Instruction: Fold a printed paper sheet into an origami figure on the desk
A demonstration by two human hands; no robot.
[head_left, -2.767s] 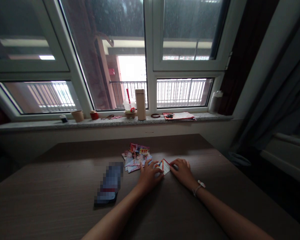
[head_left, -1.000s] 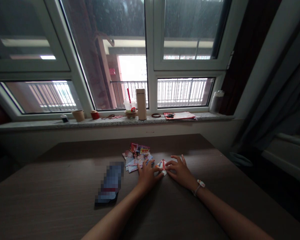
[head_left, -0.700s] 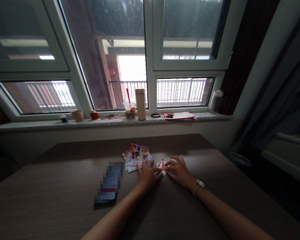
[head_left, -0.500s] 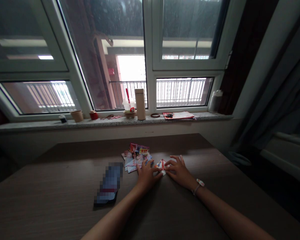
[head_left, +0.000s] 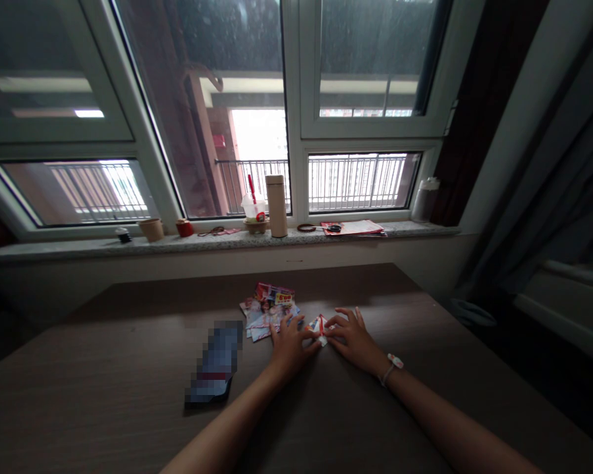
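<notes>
A small folded piece of printed paper [head_left: 321, 324], white with red and a bit of blue, lies on the brown table between my hands. My left hand [head_left: 292, 343] has its thumb and index fingertips on the paper's left and lower edge. From the other side, my right hand [head_left: 350, 334] presses its fingertips on the right edge, its other fingers raised and bent. A bracelet with a white charm [head_left: 395, 361] circles my right wrist. Just behind my left hand is a loose pile of colourful printed papers [head_left: 269, 309], partly hidden by the fingers.
A phone [head_left: 215, 365], its screen blurred, lies left of my left forearm on the table [head_left: 103, 368]. Along the windowsill stand a beige thermos [head_left: 277, 207], a plastic cup with a red straw [head_left: 254, 207], a brown paper cup [head_left: 151, 230], scissors [head_left: 332, 228] on papers and a bottle [head_left: 425, 201].
</notes>
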